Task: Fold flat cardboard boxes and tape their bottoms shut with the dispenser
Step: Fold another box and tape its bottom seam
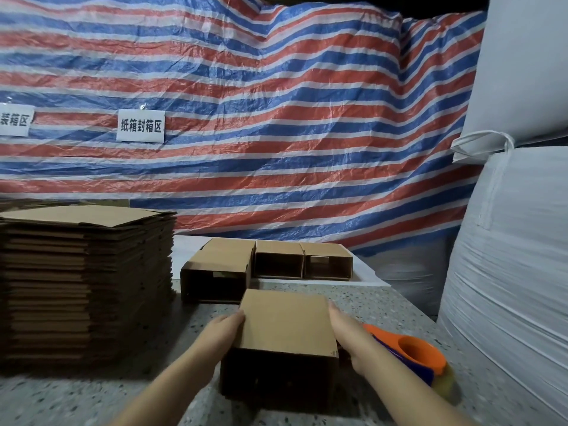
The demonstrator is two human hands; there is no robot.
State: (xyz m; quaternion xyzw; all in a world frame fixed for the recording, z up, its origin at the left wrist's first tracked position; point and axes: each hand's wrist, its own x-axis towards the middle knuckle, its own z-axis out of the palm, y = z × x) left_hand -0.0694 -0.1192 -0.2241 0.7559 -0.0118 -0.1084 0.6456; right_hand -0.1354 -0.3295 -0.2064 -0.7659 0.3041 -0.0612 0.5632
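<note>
Right hand (350, 339) hides tape dispenser (421, 361) handle; left sign (13, 120) cropped.

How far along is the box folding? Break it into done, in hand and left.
Done: three folded boxes lie on their sides at the back of the table. In hand: a fourth box held between the left hand and right hand, tape dispenser beside it. Left: a tall stack of flat boxes.

We have one view, from a wide-angle camera worn on the head, looking forward and slightly down across the speckled counter (92, 398) toward a striped tarpaulin (276, 103) (close enough that both forearms enter from below).
</note>
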